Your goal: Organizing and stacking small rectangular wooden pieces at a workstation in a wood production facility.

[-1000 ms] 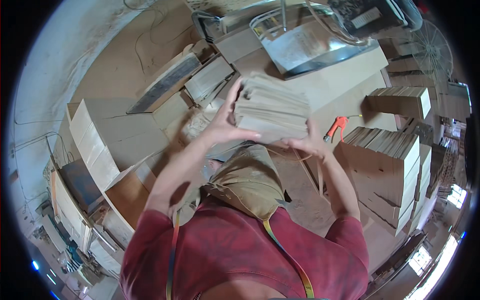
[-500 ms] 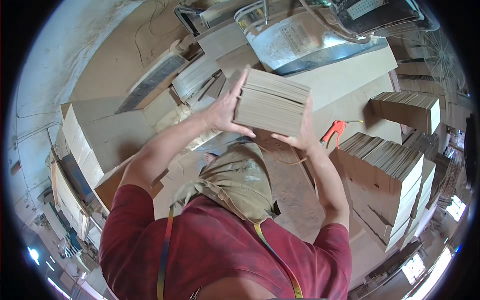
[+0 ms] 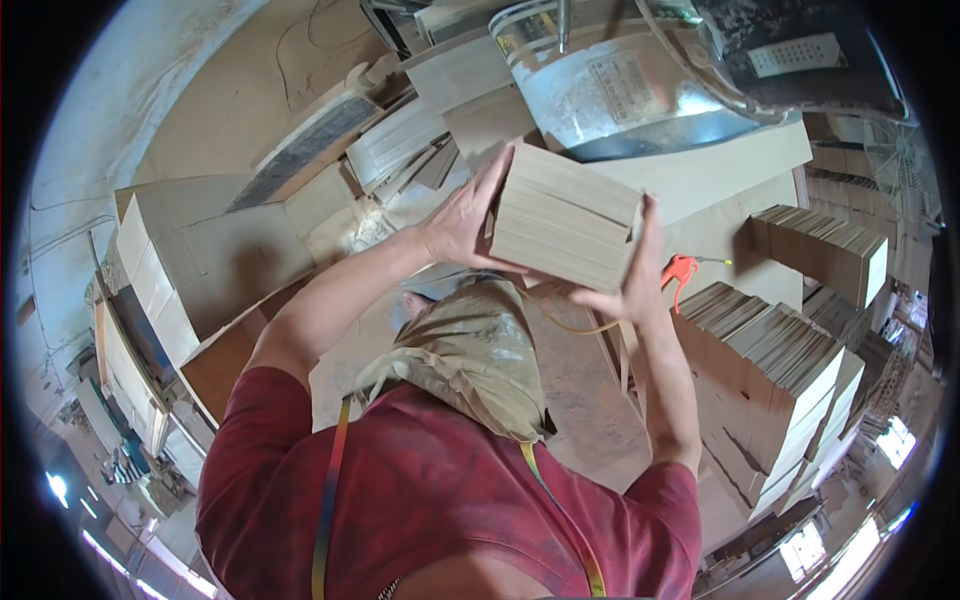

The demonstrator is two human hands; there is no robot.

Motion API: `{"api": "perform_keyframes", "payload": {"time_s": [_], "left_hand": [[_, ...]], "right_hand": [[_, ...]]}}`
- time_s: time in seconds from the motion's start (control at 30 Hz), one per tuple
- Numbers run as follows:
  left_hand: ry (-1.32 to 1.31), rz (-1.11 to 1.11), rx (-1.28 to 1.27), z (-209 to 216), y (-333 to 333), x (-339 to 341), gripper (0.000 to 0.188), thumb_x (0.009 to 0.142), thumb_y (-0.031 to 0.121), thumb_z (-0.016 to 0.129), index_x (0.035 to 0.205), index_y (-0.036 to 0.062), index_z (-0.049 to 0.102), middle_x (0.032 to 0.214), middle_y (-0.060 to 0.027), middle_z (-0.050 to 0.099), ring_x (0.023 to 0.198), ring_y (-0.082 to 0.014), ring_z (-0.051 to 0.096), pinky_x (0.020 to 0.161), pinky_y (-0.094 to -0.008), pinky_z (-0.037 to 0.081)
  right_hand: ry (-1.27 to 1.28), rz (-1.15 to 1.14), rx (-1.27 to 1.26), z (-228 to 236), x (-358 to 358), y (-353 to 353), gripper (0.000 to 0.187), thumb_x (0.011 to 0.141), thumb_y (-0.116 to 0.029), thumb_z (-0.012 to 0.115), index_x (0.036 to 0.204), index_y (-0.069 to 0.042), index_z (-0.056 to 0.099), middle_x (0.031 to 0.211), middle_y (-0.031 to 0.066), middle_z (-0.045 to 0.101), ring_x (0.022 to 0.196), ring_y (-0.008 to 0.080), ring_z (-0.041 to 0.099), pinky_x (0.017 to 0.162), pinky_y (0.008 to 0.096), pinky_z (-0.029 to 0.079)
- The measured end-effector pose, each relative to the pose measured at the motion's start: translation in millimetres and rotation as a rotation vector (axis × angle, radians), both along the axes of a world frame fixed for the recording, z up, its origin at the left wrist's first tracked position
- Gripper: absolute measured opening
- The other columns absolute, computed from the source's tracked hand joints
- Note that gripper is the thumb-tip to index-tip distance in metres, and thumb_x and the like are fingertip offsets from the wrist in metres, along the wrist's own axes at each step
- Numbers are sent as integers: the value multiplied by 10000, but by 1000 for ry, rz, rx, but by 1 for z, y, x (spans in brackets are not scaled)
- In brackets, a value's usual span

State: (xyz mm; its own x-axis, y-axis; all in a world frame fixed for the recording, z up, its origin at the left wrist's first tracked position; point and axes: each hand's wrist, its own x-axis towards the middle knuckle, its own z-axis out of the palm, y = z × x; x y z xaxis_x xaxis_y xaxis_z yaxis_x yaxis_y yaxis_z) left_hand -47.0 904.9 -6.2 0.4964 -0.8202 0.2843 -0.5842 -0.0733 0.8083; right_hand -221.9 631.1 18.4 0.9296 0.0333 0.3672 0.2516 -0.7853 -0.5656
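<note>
Between my two hands I hold a thick block of thin wooden boards (image 3: 565, 220), stacked tight with their pale edges facing up toward me. My left hand (image 3: 470, 222) presses on its left side, thumb along the lower edge. On the right side my right hand (image 3: 632, 275) clasps it, fingers pointing up and thumb under the near edge. A dark gap runs between some of the boards. The block is tilted and held up in front of my apron (image 3: 470, 355). A red air blow gun (image 3: 680, 272) lies just right of my right hand.
A metal machine with a rounded silver housing (image 3: 620, 90) stands ahead on a pale worktop (image 3: 700, 185). Stacks of thin boards (image 3: 765, 345) rise at right, with another stack (image 3: 822, 240) beyond. A large board-sided box (image 3: 215, 260) is at left. A hose (image 3: 560, 312) hangs below the block.
The block has shifted a little to the right and turned slightly in my hands. Its boards look more evenly pressed together. The view has swung slightly.
</note>
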Motion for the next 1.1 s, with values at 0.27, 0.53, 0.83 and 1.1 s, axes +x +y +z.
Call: {"api": "perform_keyframes", "payload": {"time_s": [0.27,0.53,0.83,1.1], "left_hand": [[17,-36,-22,3,3,-6,1623,634,427,1053,1732,-67,-35,1793,-340,146,1624,-470,320,1320,-496,355],[53,-48,-56,-7,4,-8,1602,660,410,1034,1736,-51,-59,1807,-331,78,1660,-470,224,1356,-500,269],[33,-46,-78,-9,3,-6,1578,683,444,1019,1735,-57,-45,1804,-343,42,1663,-488,184,1369,-516,209],[-41,25,-30,-11,8,-13,1556,666,458,1029,1728,-79,27,1768,-349,177,1598,-506,304,1338,-528,293]], "right_hand": [[368,94,-519,67,0,13,1332,873,-941,551,1737,23,238,1789,288,219,1630,504,276,1310,632,252],[179,-343,927,14,13,53,1301,894,-960,428,1751,-6,209,1809,250,189,1651,463,224,1319,620,199],[219,-374,1055,-4,5,63,1274,918,-981,289,1768,-39,176,1831,208,154,1675,417,166,1328,606,139],[212,-384,1174,-15,1,64,1213,961,-960,212,1771,-58,196,1837,169,172,1677,390,173,1328,589,135]]}}
